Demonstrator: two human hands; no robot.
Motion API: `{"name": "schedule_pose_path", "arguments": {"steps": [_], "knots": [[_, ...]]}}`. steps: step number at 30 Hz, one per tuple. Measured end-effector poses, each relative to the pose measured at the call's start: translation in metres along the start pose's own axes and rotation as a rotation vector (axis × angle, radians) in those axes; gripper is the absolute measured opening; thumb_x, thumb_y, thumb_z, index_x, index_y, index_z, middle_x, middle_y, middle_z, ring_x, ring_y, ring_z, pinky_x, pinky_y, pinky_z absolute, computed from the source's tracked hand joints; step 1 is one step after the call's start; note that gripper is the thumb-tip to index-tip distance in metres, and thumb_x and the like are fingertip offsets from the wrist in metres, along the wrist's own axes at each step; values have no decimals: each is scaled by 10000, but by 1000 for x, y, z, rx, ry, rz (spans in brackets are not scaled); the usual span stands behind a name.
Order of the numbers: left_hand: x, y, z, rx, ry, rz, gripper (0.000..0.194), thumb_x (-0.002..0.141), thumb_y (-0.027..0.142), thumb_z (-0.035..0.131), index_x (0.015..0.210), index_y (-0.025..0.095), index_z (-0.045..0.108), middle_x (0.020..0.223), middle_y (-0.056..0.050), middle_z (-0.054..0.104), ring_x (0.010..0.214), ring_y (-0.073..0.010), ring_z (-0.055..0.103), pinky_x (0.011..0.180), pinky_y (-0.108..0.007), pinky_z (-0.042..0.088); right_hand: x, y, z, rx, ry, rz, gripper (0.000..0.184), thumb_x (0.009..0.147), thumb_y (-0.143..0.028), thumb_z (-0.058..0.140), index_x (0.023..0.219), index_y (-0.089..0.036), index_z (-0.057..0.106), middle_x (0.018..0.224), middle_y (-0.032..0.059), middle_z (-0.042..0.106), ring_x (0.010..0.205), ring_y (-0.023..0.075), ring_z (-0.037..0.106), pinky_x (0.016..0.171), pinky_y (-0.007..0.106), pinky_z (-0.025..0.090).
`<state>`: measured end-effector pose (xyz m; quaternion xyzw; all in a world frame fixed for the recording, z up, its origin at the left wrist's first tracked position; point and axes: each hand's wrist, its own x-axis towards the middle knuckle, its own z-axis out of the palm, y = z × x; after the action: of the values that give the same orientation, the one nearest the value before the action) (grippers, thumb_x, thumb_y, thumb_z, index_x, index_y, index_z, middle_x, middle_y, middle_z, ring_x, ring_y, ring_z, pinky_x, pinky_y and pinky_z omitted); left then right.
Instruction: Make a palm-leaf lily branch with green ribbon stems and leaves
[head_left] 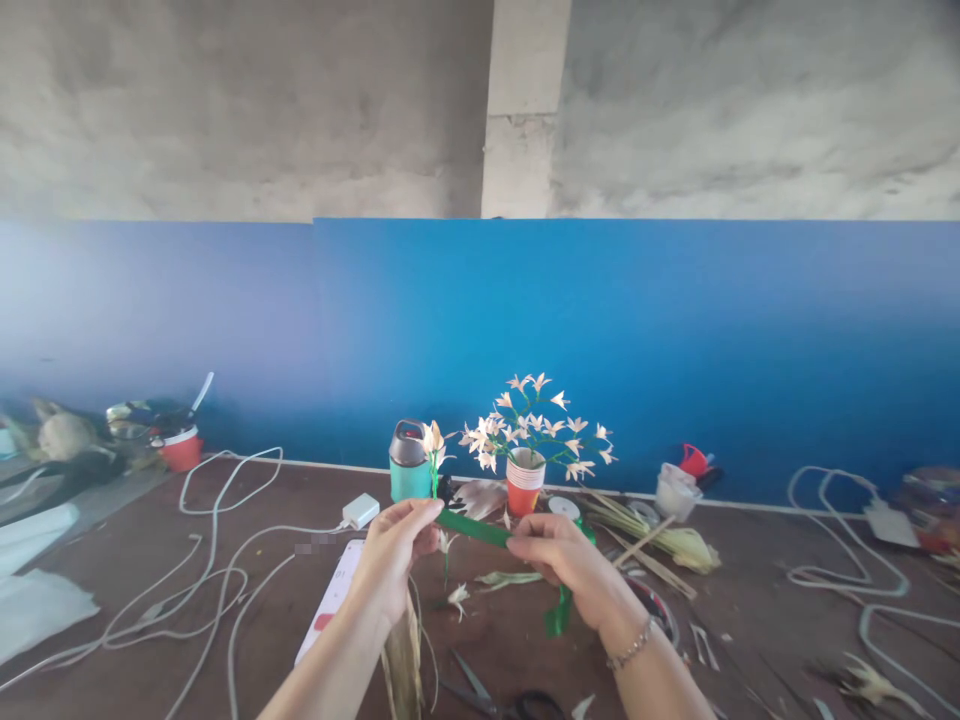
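My left hand (pixel 394 555) pinches the green-wrapped stem of a cream flower sprig (pixel 434 445) together with one end of a green tape strip (pixel 474 527). The strip stretches taut across to my right hand (pixel 566 560), whose thumb and fingers are closed on it. A loose tail of tape hangs below the right hand. Just behind the hands, an orange-and-white paper cup (pixel 524 492) holds a spray of cream flowers (pixel 525 425) on green stems. On the table between my forearms lies a small loose flower (pixel 458 598).
A teal flask (pixel 409 482) stands behind my left hand. Scissors (pixel 476 688) and dried husk strips (pixel 405 665) lie near the front. A phone (pixel 330 600), white charger (pixel 361 511) and cables spread left. A white tape roll (pixel 564 508), husks (pixel 682 548) and a plastic cup (pixel 676 492) are right.
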<state>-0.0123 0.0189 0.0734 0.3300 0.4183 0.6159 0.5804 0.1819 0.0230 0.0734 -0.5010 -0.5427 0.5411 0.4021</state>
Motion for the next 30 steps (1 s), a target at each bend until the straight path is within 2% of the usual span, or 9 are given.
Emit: {"name": "schedule_pose_path", "arguments": {"steps": [3, 5, 8, 10, 12, 15, 17, 23, 30], "knots": [[-8, -13, -2, -19, -19, -41, 173, 564, 244, 768, 598, 121, 652, 478, 32, 572, 438, -37, 499, 441, -121, 400, -9, 19, -4, -27, 31, 29, 201, 609, -282, 643, 504, -171, 512, 373, -89, 326, 379, 55, 221, 439, 255, 93], [-12, -25, -4, -41, -58, -104, 175, 563, 242, 769, 611, 124, 648, 474, 33, 571, 427, -39, 503, 418, -119, 390, -15, 34, -7, -49, 64, 0, 178, 615, -288, 664, 538, -160, 569, 416, -74, 402, 409, 61, 292, 445, 237, 172], [-16, -39, -7, -110, -213, -260, 175, 563, 213, 768, 637, 115, 642, 488, 30, 564, 423, -50, 510, 389, -129, 382, -23, 49, -9, 29, -30, -93, 251, 692, -394, 646, 823, -184, 688, 729, 6, 633, 651, 130, 511, 610, 251, 352], [-19, -45, -8, -149, -256, -352, 153, 585, 184, 749, 654, 110, 635, 489, 35, 548, 412, -43, 496, 373, -125, 368, -26, 51, -4, 131, 18, -147, 321, 723, -451, 617, 918, -206, 688, 900, 36, 652, 814, 168, 539, 726, 274, 378], [-24, -50, -8, -191, -289, -456, 120, 623, 164, 715, 676, 102, 627, 487, 39, 531, 395, -30, 474, 362, -113, 351, -27, 50, 7, 227, 9, -181, 297, 717, -434, 641, 853, -177, 701, 819, 40, 653, 772, 168, 552, 726, 279, 394], [-31, -57, -7, -273, -375, -667, 103, 669, 155, 667, 724, 81, 622, 506, 33, 526, 381, -18, 462, 355, -103, 336, -26, 53, 30, 478, -163, -109, 255, 699, -387, 677, 782, -146, 684, 654, 9, 618, 594, 133, 563, 610, 269, 429], [-34, -63, -8, -251, -326, -699, 100, 651, 145, 686, 695, 102, 607, 506, 38, 539, 365, -18, 474, 343, -99, 327, -24, 60, 41, 618, -172, -90, 211, 638, -324, 740, 703, -138, 666, 642, 6, 627, 529, 113, 562, 540, 243, 433], [-35, -79, -10, -100, -403, -504, 229, 547, 217, 780, 565, 106, 581, 472, 16, 559, 363, -39, 482, 343, -125, 332, -22, 80, 45, 748, -133, -54, 232, 569, -288, 782, 560, -135, 608, 614, 12, 644, 406, 109, 548, 415, 229, 420], [-34, -81, -10, 114, -379, -359, 254, 572, 290, 755, 598, 130, 559, 464, 18, 563, 356, -45, 459, 352, -144, 304, -25, 76, 45, 719, -121, -76, 238, 563, -287, 779, 550, -132, 600, 567, -1, 624, 419, 106, 536, 444, 233, 411]]}}
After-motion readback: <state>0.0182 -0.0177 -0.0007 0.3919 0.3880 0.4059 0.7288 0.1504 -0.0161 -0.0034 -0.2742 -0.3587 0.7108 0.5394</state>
